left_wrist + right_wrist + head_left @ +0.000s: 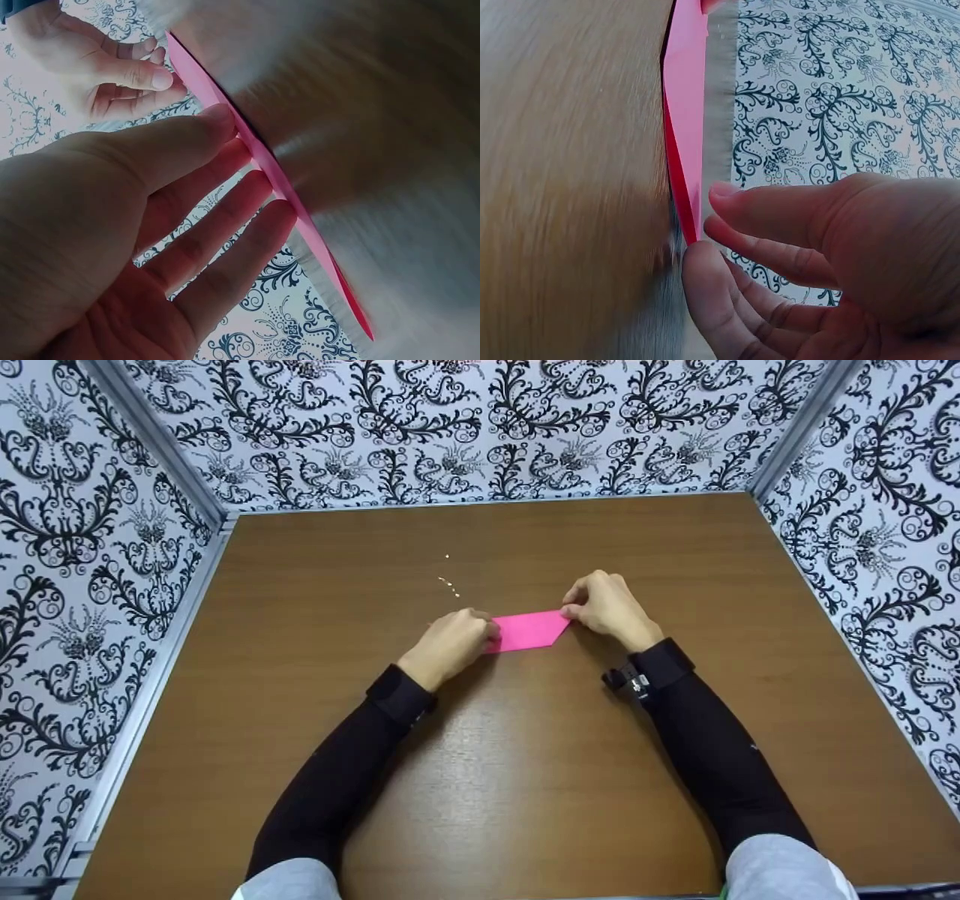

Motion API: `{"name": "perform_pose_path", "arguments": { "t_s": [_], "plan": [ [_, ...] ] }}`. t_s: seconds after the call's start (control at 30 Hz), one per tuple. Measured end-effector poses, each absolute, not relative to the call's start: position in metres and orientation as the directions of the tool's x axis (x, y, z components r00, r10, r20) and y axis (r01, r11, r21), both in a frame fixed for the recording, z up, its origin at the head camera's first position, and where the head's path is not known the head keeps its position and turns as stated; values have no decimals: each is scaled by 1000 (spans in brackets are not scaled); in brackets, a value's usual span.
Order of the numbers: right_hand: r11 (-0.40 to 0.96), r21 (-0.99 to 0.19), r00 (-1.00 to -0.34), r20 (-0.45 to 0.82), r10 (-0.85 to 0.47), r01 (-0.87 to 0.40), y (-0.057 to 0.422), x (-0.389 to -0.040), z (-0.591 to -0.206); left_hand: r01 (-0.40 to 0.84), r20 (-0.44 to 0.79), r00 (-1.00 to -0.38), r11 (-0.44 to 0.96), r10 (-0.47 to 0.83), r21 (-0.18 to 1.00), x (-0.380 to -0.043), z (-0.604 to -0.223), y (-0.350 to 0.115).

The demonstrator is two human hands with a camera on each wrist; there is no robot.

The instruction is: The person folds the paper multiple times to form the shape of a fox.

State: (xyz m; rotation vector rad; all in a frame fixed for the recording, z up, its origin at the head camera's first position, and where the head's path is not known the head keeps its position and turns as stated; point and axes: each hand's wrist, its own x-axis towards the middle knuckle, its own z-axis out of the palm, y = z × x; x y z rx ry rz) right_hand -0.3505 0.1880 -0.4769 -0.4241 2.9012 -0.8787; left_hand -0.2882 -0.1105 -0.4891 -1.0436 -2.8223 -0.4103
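- Head view: the left part of a folded pink paper strip (pixel 529 631) is covered by the left hand (pixel 452 639), and its slanted right end is met by the right hand (pixel 611 606).
- Left grip: thumb and spread fingertips are set against the strip, as shown from the left wrist; they are not wrapped round it.
- Right grip: the strip's tip is touched by one fingertip, while a gap is left between the upper digit and the paper in the right wrist view; whether the end is pinched cannot be told.
- The strip's long axis is laid from hand to hand, roughly crosswise to the person, and the slanted end is nearer the right hand. Its layers are parted near that end.
- The strip is placed low over the wooden desk (pixel 525 780), near its middle; small pale specks (pixel 448 583) are scattered beyond the left hand.
- The desk is bordered by scroll-patterned walls (pixel 420 424).
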Motion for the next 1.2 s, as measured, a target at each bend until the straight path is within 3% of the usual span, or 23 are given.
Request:
{"name": "perform_pose_path", "arguments": {
  "t_s": [0.37,0.8,1.2],
  "plan": [
    [798,-525,-942,28,-333,-298,191,-351,-479,646,184,-763,727,619,232,-289,-491,-110],
    [826,-489,-951,24,-308,-280,190,-351,-476,631,166,-775,734,610,249,-288,-492,-112],
    [803,-533,-955,31,-295,-266,187,-344,-464,636,192,-772,732,606,245,-289,-494,-111]
  ]
}}
